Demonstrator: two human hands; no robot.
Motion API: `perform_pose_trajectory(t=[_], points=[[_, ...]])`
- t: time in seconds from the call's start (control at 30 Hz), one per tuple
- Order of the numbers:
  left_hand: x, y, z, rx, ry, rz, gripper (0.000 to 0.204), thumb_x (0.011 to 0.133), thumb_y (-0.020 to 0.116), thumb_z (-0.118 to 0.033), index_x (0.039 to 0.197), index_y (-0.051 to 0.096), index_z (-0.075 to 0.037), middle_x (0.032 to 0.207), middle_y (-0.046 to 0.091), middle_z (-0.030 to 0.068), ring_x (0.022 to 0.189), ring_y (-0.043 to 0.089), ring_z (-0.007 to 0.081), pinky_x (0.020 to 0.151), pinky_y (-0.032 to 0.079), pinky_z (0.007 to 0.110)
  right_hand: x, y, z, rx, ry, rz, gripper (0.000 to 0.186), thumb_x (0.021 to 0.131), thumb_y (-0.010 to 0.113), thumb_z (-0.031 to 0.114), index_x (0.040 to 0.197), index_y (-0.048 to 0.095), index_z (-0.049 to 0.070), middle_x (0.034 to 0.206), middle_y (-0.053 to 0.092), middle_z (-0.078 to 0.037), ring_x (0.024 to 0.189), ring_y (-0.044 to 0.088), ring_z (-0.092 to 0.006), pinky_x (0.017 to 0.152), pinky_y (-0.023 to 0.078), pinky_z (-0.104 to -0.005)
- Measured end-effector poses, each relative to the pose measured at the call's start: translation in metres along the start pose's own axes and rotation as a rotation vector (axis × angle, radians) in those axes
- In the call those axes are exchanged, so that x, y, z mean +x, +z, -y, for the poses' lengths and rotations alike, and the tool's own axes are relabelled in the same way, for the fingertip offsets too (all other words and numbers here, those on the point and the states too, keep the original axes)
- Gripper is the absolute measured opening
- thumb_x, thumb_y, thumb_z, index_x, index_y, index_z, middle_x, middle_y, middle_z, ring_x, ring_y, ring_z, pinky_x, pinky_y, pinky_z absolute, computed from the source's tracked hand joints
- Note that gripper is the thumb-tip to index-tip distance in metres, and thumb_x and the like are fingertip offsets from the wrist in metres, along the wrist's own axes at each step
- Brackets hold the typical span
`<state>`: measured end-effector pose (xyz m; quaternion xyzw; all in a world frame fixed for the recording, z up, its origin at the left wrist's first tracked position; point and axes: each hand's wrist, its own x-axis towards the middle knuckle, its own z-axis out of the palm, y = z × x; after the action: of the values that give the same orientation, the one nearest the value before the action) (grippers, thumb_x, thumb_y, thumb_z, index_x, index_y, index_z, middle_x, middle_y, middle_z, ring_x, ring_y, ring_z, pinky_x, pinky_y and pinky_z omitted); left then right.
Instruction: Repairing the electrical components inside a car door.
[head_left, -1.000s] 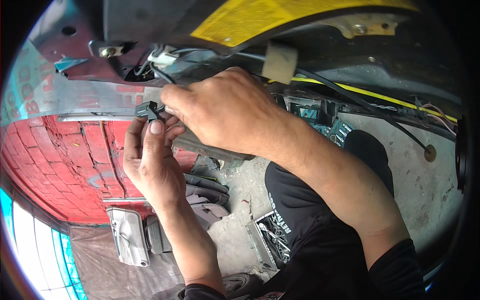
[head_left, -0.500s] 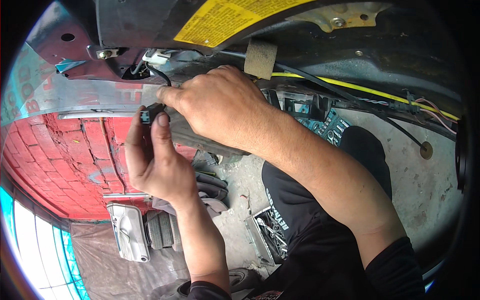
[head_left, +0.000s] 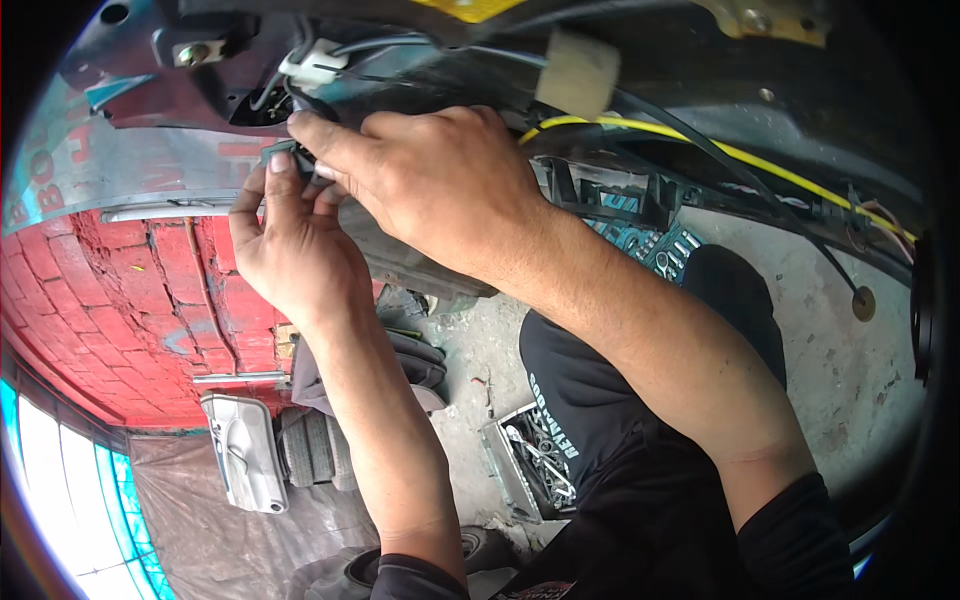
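Note:
My left hand [head_left: 305, 255] pinches a small dark electrical connector [head_left: 272, 151] between thumb and fingers, below an opening in the car body panel. Against the connector's right side, my right hand [head_left: 440, 185] is closed, its index finger stretched along a short black cable [head_left: 312, 103]. This cable comes down from near a white plastic connector [head_left: 318, 66] at the opening. My right fingers cover where the cable meets the dark connector, so the joint is hidden.
A foam block [head_left: 578, 75] and a yellow cable [head_left: 700, 138] lie along the dark bodywork to the right. Below are a socket set [head_left: 665, 255], a metal toolbox [head_left: 510, 475], a grey door panel [head_left: 245, 455] and tyres [head_left: 310, 450]. A red brick wall [head_left: 130, 320] stands left.
Both hands have moved up with the connector, closer to the panel opening. The connector has turned, and my right fingers now press in beside it. The view has shifted slightly.

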<state>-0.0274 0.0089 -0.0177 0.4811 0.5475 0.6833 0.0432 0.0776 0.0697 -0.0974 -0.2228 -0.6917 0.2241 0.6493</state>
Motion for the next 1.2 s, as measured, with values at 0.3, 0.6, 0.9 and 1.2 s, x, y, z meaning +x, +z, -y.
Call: perform_pose_trajectory(t=[0.3, 0.6, 0.9, 1.2], points=[[0.006, -0.032, -0.018, -0.038, -0.057, 0.176, 0.048, 0.103, 0.071, 0.001, 0.147, 0.057, 0.013, 0.136, 0.069, 0.0194, 0.121, 0.069, 0.022, 0.106, 0.056, 0.032, 0.019, 0.042, 0.029, 0.107, -0.004, -0.25, 0.033, 0.095, 0.081, 0.012, 0.128, 0.077, 0.007, 0.081, 0.075, -0.013, 0.067, 0.076, -0.0291, 0.057, 0.059, -0.0401], [0.02, -0.045, -0.021, 0.047, 0.075, 0.177, 0.042, 0.097, 0.079, 0.002, 0.137, 0.067, 0.012, 0.124, 0.077, 0.0153, 0.11, 0.072, 0.0166, 0.098, 0.058, 0.029, 0.027, 0.059, 0.06, 0.167, 0.053, -0.294, 0.029, 0.103, 0.071, 0.009, 0.131, 0.072, -0.002, 0.102, 0.08, -0.022, 0.09, 0.082, -0.0313, 0.073, 0.064, -0.0375], [0.059, -0.042, -0.003, 0.141, 0.41, 0.113, 0.027, 0.09, 0.084, -0.003, 0.115, 0.079, 0.005, 0.099, 0.078, 0.0133, 0.09, 0.073, 0.0192, 0.081, 0.057, 0.03, 0.045, 0.053, 0.085, 0.003, 0.132, -0.029, 0.041, 0.11, 0.061, 0.01, 0.148, 0.059, -0.003, 0.118, 0.077, -0.028, 0.108, 0.079, -0.0358, 0.086, 0.064, -0.0393], [0.052, -0.028, 0.007, 0.097, 0.509, 0.02, 0.027, 0.091, 0.078, 0.0, 0.118, 0.079, 0.003, 0.104, 0.075, 0.0144, 0.095, 0.068, 0.0262, 0.085, 0.056, 0.036, 0.037, 0.059, 0.075, 0.262, 0.307, -0.022, 0.052, 0.113, 0.053, 0.008, 0.162, 0.042, -0.004, 0.132, 0.074, -0.021, 0.12, 0.072, -0.0238, 0.103, 0.056, -0.0326]])
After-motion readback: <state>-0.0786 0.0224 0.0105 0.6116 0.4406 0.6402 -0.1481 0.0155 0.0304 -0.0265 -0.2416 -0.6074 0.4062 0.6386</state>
